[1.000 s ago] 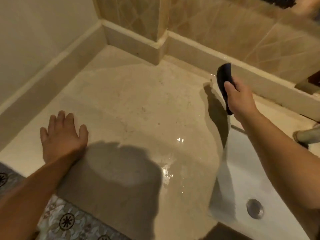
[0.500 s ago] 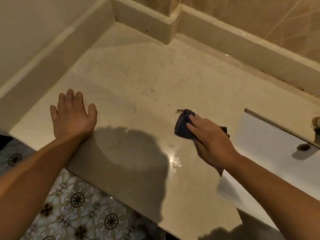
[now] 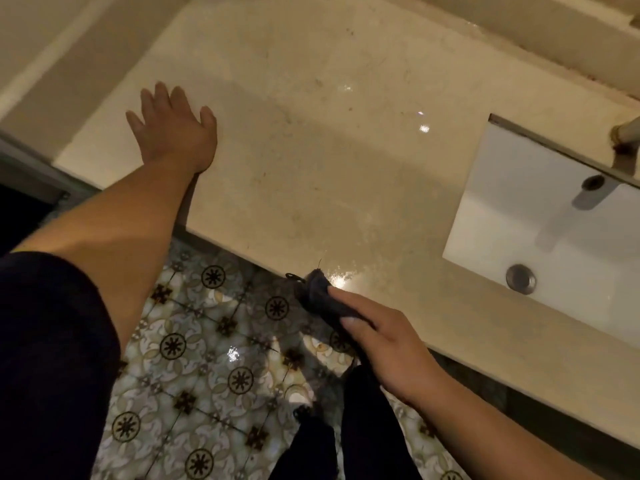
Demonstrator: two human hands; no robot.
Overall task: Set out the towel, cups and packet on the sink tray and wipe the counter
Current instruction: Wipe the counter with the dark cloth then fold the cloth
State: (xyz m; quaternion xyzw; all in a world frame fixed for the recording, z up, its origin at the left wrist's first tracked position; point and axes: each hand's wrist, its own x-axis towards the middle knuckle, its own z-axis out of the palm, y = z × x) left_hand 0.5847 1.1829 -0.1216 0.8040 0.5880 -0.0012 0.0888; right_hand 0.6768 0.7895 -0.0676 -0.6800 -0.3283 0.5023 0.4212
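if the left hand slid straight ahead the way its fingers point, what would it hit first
Most likely the raised ledge along the counter's back-left edge. The left hand lies flat, fingers pointing up-left, with only bare counter in between as far as the view shows.

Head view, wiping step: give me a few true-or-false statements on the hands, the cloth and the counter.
1. The right hand holds a dark cloth at the counter's front edge. True.
2. The left hand grips a cup. False: it lies flat and open on the counter, holding nothing.
3. The sink basin lies on the right-hand side of the counter. True.
4. The cloth lies inside the sink basin. False: it is at the counter edge, left of the basin.
5. Wet glints show on the counter near the cloth. True.
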